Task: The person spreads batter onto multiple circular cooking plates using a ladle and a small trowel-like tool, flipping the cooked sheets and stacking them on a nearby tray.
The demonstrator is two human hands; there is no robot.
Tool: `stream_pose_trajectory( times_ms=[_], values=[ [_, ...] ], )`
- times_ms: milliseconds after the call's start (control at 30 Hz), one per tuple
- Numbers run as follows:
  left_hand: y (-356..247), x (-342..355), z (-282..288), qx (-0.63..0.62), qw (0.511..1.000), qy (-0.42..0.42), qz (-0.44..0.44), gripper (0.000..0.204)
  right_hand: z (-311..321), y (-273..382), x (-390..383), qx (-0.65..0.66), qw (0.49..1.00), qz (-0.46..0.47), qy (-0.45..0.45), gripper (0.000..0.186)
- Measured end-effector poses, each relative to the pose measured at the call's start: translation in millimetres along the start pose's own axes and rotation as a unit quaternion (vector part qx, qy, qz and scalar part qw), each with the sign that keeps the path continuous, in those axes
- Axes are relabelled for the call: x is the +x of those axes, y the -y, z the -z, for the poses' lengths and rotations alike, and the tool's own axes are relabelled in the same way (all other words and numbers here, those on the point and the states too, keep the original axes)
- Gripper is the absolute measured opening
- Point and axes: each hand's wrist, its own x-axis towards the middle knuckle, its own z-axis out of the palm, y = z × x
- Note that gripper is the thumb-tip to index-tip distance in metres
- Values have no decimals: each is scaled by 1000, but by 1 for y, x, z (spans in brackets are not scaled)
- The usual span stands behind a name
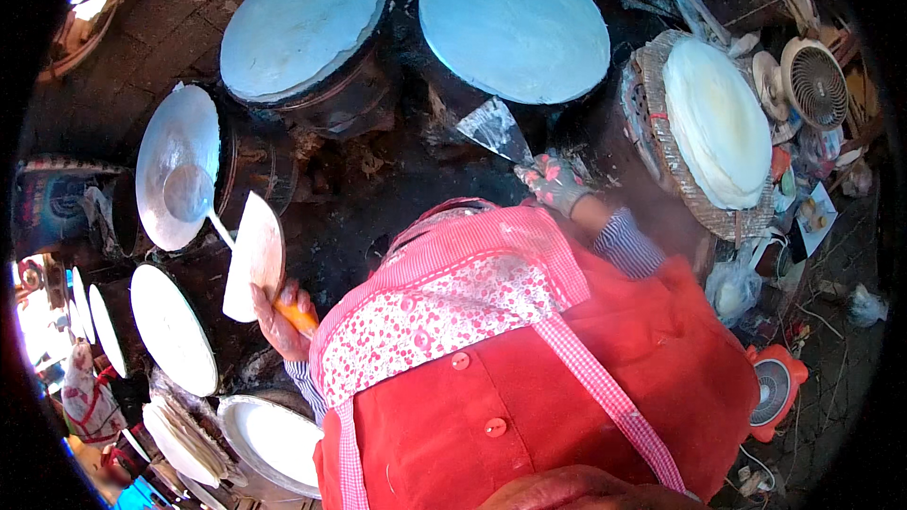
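Note:
My bare left hand (282, 318) is closed on an orange-handled spreader (297, 314) with a broad pale blade. Beside that blade, a steel bowl (172, 146) holds a ladle with a white handle. My right hand (553, 184), in a grey patterned glove, grips a metal scraper (495, 127), its whitened blade angled up toward the far middle griddle. That round griddle (513, 24) and another (300, 24) bear pale, thin layers. At the right, a stack of pale round sheets (715, 118) lies on a woven round mat (664, 170).
More round griddles (174, 326) line the left, with a white basin (271, 440) and stacked sheets (175, 441) near the lower edge. A grey fan (812, 85), an orange fan (770, 387), plastic bags (732, 293) and cables clutter the right.

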Motion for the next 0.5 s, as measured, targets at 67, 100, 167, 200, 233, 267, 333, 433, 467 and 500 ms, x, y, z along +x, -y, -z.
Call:
stream_pose_trajectory(
  times_ms=[67,100,167,200,233,267,333,433,467,500],
  values=[
    [0,6,24,-19,1000,-7,-5,47,-26,-26,28,-50,998,4,-28,26],
    [1,14,26,-33,999,-22,0,48,-21,-28,34,-167,981,50,-87,26],
    [-3,16,38,-6,998,-56,15,44,-7,12,42,-81,992,90,34,27],
    [-10,24,46,15,997,-68,21,42,7,63,27,-5,998,10,60,27],
    [-4,24,60,-2,997,-69,23,41,20,121,15,57,993,-72,81,27],
    [-6,24,61,6,998,-67,20,41,14,131,23,99,986,-95,97,26],
    [-14,25,56,30,998,-62,10,40,6,140,56,190,963,-136,132,26],
    [-26,27,59,-17,995,-97,0,42,-16,148,118,76,989,-47,117,27],
    [-17,17,55,-33,990,-133,-12,43,-23,157,142,61,989,-44,129,29],
    [-20,15,64,-67,991,-112,0,41,-35,172,165,110,977,-95,156,34]
  ],
)
